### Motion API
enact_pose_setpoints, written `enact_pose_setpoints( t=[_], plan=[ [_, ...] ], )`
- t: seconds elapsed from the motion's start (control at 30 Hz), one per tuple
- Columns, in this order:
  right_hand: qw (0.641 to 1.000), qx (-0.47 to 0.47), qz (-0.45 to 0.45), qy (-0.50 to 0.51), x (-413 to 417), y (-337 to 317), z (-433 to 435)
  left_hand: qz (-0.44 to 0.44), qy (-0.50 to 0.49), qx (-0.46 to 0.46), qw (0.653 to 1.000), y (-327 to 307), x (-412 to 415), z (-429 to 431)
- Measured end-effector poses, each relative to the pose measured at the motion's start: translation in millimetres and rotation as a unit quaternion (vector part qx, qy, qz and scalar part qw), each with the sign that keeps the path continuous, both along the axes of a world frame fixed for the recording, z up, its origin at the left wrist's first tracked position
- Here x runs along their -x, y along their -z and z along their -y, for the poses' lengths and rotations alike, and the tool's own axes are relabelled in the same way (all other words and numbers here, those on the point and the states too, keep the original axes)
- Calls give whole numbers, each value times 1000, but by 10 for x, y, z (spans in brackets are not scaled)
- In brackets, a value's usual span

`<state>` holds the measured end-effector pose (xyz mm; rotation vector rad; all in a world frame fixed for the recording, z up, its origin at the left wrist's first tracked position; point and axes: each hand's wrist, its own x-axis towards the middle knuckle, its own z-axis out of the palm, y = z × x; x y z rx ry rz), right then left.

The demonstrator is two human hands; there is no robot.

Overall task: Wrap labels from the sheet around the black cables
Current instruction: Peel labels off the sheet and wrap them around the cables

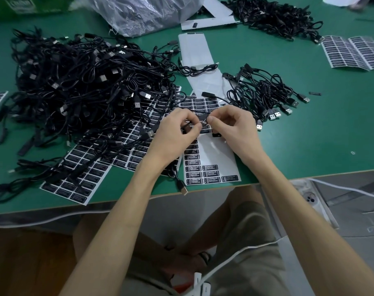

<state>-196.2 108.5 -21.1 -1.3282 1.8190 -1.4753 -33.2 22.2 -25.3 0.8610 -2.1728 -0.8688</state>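
Green table (310, 146): left hand (175, 133) and right hand (231, 127) both pinch a black label (203, 120) round one cable (160, 129); uneven pressure risks skewed, creased wrapping.

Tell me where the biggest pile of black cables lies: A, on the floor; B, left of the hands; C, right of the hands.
B: the biggest pile sits on the table left of the left hand and right hand, which pinch one cable.
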Motion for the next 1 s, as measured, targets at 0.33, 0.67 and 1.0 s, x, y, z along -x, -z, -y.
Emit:
enact_pose_setpoints(
  t=[0.33, 0.67, 1.0],
  plan=[
    [996, 35, 84, -1, 32, -5, -11, -29, -9, -35, 999, -2, -5, 32],
    [990, 46, 131, -9, 34, -11, -19, -25, -40, -14, 999, -23, 4, 2],
    [994, 27, 108, 10, 5, -20, -3, -11, -28, 32, 999, -6, 53, -25]
  ],
)
